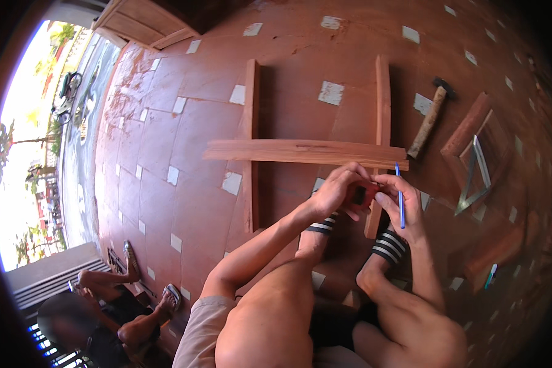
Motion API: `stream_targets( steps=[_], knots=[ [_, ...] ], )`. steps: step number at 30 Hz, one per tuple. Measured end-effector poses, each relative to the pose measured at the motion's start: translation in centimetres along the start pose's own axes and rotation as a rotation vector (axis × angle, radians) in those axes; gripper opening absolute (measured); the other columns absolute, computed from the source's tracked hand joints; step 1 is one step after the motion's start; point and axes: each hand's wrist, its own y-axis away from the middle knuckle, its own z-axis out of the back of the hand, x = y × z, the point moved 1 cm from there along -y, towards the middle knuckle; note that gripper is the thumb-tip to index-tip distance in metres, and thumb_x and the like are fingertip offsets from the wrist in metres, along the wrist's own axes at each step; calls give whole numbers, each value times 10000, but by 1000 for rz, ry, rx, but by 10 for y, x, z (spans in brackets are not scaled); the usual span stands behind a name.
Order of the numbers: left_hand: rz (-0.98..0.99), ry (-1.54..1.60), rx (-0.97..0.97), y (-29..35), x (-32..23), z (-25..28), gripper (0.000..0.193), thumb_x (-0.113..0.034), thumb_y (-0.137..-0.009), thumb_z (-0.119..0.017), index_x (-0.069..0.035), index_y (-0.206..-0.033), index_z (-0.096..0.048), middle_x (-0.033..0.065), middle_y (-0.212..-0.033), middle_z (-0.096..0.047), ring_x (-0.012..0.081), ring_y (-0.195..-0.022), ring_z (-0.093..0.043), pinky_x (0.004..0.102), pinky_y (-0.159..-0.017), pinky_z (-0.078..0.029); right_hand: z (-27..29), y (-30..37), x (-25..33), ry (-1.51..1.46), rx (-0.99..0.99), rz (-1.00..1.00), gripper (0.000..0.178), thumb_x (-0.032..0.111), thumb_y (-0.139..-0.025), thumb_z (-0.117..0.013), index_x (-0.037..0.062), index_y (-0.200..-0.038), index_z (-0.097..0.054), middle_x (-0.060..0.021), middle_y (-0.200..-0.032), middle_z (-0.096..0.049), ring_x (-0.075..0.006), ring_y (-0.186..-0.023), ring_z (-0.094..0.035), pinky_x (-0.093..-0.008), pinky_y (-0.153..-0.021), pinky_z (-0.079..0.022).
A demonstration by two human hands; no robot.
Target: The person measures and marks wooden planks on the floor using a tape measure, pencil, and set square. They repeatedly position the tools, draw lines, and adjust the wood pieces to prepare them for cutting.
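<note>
My left hand (332, 195) is closed around a small red, boxy thing with a black patch, which looks like a tape measure (363, 194). From the right, my right hand (413, 208) meets it, thumb and forefinger at its edge. A blue pen (402, 205) is tucked among the fingers of that same hand. Just beyond my hands a reddish wooden beam (300, 150) lies crosswise. It rests over two thinner wooden pieces, a left one (250, 110) and a right one (383, 98). The right piece's near end reaches down between my feet.
At the right lie a hammer (428, 119), a metal set square (475, 178), a wood block (466, 126) and a teal pen (490, 276). Wooden furniture (144, 24) stands far left on the tiled floor (294, 104). Another person (107, 319) sits at lower left.
</note>
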Motion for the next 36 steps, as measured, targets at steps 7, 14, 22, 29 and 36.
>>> stream_targets(
  steps=[7, 14, 22, 29, 36],
  knots=[
    [-213, -671, -215, -7, -15, -13, 595, -221, -780, -966, -31, -1252, -659, 74, -1053, -713, 146, -978, -668, 331, -906, -572, 6, -15, -15, 116, -143, 101, 167, 22, -898, -814, -2, -1019, -701, -65, -851, -733, -107, -768, -677, -307, -727, -563],
    [-401, -1071, -568, 0, -27, 88, 222, -48, -893, -710, 28, -1102, -727, 159, -1121, -690, 280, -1000, -663, 397, -933, -523, 130, -25, -53, -37, -439, 36, 151, 49, -995, -782, 6, -1106, -690, -50, -939, -741, -111, -831, -688, -266, -795, -587],
    [-386, -1400, -828, 8, -1, 119, 204, -124, -930, -748, -109, -1099, -861, 149, -1044, -780, 332, -964, -734, 441, -905, -576, 155, -42, -110, -20, -635, -81, 246, 2, -961, -806, -32, -1173, -686, -104, -1058, -780, -118, -912, -713, -281, -811, -614],
    [-276, -1242, -827, 4, 11, 142, 173, -167, -956, -810, -96, -1101, -871, 85, -1062, -743, 285, -1023, -662, 400, -958, -523, 155, -46, -121, 39, -642, -22, 215, -5, -960, -803, -25, -1141, -689, -102, -1039, -782, -121, -888, -722, -276, -814, -613],
    [-314, -1264, -792, 4, 12, 155, 177, -158, -967, -807, -82, -1116, -864, 92, -1064, -745, 245, -966, -688, 374, -874, -540, 154, -42, -110, 126, -663, -34, 249, 185, -1025, -776, -18, -1151, -706, -102, -964, -787, -133, -878, -738, -295, -804, -602]
  ],
)
